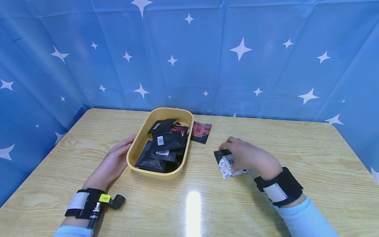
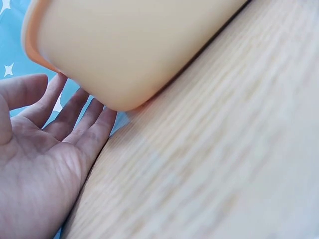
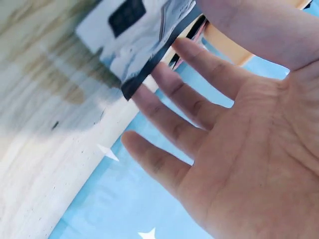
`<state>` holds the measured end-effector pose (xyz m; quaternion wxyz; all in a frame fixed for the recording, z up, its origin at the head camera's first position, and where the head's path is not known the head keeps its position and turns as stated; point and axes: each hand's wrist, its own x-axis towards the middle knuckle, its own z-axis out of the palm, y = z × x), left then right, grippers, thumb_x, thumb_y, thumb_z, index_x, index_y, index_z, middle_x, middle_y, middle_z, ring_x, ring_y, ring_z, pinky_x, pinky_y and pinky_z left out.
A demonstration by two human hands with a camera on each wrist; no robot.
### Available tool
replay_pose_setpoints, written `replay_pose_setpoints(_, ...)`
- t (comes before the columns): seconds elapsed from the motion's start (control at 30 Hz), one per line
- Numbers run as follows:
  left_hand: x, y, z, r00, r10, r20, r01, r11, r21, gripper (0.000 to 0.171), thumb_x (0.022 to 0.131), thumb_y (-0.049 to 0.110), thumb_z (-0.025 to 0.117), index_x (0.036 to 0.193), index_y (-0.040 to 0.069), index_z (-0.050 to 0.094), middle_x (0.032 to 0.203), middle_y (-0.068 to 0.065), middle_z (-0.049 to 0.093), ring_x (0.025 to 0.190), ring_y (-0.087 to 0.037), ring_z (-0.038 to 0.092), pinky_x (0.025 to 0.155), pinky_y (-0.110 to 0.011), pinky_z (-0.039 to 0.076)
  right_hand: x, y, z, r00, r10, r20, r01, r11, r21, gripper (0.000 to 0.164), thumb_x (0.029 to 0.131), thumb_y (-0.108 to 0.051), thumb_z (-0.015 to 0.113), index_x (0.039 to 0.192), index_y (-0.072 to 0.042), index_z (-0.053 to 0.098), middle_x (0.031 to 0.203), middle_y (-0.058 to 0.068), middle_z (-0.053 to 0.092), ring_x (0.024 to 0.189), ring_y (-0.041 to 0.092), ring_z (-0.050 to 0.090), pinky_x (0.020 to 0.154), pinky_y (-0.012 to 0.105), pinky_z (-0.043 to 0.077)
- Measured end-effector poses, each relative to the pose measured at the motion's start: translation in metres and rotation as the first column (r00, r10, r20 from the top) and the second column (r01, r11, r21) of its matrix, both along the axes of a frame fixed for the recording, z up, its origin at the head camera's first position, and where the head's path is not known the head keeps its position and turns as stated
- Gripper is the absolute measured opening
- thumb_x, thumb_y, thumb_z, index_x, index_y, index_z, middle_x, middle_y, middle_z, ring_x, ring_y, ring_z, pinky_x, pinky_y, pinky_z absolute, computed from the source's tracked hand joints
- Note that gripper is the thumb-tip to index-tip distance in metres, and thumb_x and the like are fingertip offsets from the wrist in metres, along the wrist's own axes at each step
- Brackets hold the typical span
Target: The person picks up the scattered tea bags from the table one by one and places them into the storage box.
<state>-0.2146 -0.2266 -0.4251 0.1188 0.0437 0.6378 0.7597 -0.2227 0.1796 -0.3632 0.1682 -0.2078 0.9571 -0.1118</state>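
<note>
A yellow plastic bin (image 1: 170, 176) stands on the table, holding several black packets (image 1: 168, 141). My left hand (image 1: 116, 161) rests against the bin's left side; in the left wrist view its fingers (image 2: 92, 112) are fairly straight and touch the bin wall (image 2: 124, 50). To the right of the bin, my right hand (image 1: 247, 156) pinches a flat black-and-white packet (image 1: 226, 166) between thumb and fingers. The right wrist view shows fingertips (image 3: 162, 74) at the dark edge of that packet (image 3: 144, 37). Whether the packet touches the table is hard to tell.
Another black and red packet (image 1: 202, 131) lies on the table against the bin's right side. Behind the wooden table (image 1: 311, 158) hangs a blue curtain (image 1: 207, 75) with white stars. Wrist straps (image 1: 281, 187) are worn on both arms.
</note>
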Motion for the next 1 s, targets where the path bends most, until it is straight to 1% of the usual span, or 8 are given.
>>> replay_pose_setpoints(0.13, 0.001, 0.0, 0.0, 1.0, -0.005, -0.002, 0.005, 1.0, 0.023, 0.058, 0.108, 0.024, 0.042, 0.157, 0.002, 0.02, 0.156, -0.008, 0.026, 0.128, -0.005, 0.044, 0.102, -0.019, 0.041, 0.001, -0.001, -0.001, 1.0, 0.017, -0.026, -0.017, 1.0, 0.01, 0.074, 0.067, -0.01, 0.092, 0.132, -0.008, 0.059, 0.118, 0.01, 0.049, 0.104, 0.027, 0.046, 0.092, 0.044, 0.048)
replay_pose_setpoints(0.3, 0.001, 0.0, 0.001, 1.0, -0.004, -0.001, 0.004, 0.999, 0.04, 0.058, 0.108, 0.023, 0.043, 0.157, 0.002, 0.02, 0.156, -0.007, 0.027, 0.124, 0.0, 0.047, 0.103, -0.018, 0.04, 0.003, -0.002, 0.0, 0.997, 0.023, -0.079, -0.022, 0.999, 0.024, 0.07, 0.064, -0.012, 0.094, 0.124, -0.005, 0.059, 0.11, 0.008, 0.048, 0.099, 0.026, 0.043, 0.089, 0.042, 0.046)
replay_pose_setpoints(0.5, 0.001, 0.0, 0.002, 1.0, -0.002, 0.008, 0.002, 1.0, 0.018, 0.059, 0.108, 0.024, 0.042, 0.157, 0.002, 0.019, 0.159, -0.012, 0.021, 0.127, -0.003, 0.045, 0.103, -0.019, 0.04, 0.003, -0.005, 0.001, 0.993, 0.025, -0.118, -0.02, 0.999, 0.048, 0.064, 0.068, -0.013, 0.092, 0.12, -0.002, 0.058, 0.111, 0.009, 0.059, 0.101, 0.027, 0.052, 0.096, 0.047, 0.045)
replay_pose_setpoints(0.6, 0.001, 0.001, 0.002, 1.0, -0.006, 0.006, 0.006, 1.0, 0.015, 0.058, 0.108, 0.024, 0.042, 0.157, 0.002, 0.02, 0.159, -0.012, 0.022, 0.127, -0.003, 0.045, 0.103, -0.019, 0.04, 0.002, -0.005, 0.001, 0.982, 0.032, -0.186, -0.02, 0.998, 0.062, 0.059, 0.069, -0.014, 0.092, 0.117, -0.002, 0.059, 0.106, 0.011, 0.065, 0.098, 0.027, 0.058, 0.095, 0.047, 0.047)
replay_pose_setpoints(0.7, 0.0, 0.002, 0.001, 1.0, -0.009, 0.007, 0.009, 1.0, 0.014, 0.058, 0.108, 0.024, 0.042, 0.157, 0.002, 0.02, 0.158, -0.011, 0.022, 0.127, -0.004, 0.045, 0.103, -0.019, 0.041, 0.002, -0.003, 0.002, 0.96, 0.043, -0.278, -0.029, 0.998, 0.055, 0.053, 0.069, -0.015, 0.091, 0.111, -0.002, 0.062, 0.1, 0.011, 0.068, 0.092, 0.027, 0.061, 0.091, 0.047, 0.048)
replay_pose_setpoints(0.8, 0.0, 0.002, 0.002, 1.0, -0.005, 0.011, 0.005, 1.0, 0.012, 0.058, 0.108, 0.024, 0.041, 0.157, 0.002, 0.019, 0.159, -0.012, 0.021, 0.13, -0.007, 0.042, 0.103, -0.019, 0.041, 0.003, -0.002, 0.005, 0.938, 0.039, -0.344, -0.028, 0.999, 0.036, 0.045, 0.073, -0.011, 0.089, 0.109, -0.003, 0.063, 0.097, 0.01, 0.069, 0.086, 0.026, 0.063, 0.087, 0.046, 0.05)
replay_pose_setpoints(0.93, 0.001, 0.001, 0.003, 1.0, 0.005, 0.011, -0.005, 1.0, -0.012, 0.057, 0.109, 0.024, 0.039, 0.157, 0.002, 0.018, 0.161, -0.014, 0.018, 0.138, -0.016, 0.034, 0.102, -0.019, 0.041, 0.005, -0.003, 0.013, 0.931, 0.018, -0.366, -0.015, 1.0, 0.012, 0.033, 0.079, -0.004, 0.083, 0.107, -0.004, 0.065, 0.095, 0.009, 0.07, 0.078, 0.022, 0.063, 0.075, 0.04, 0.055)
replay_pose_setpoints(1.0, 0.001, 0.001, 0.003, 1.0, 0.009, 0.009, -0.009, 1.0, -0.024, 0.057, 0.109, 0.025, 0.039, 0.157, 0.002, 0.018, 0.161, -0.015, 0.017, 0.14, -0.019, 0.031, 0.102, -0.019, 0.041, 0.006, -0.005, 0.016, 0.93, 0.019, -0.368, -0.017, 1.0, 0.008, 0.029, 0.081, -0.002, 0.08, 0.107, -0.003, 0.067, 0.096, 0.009, 0.07, 0.077, 0.022, 0.064, 0.071, 0.038, 0.056)
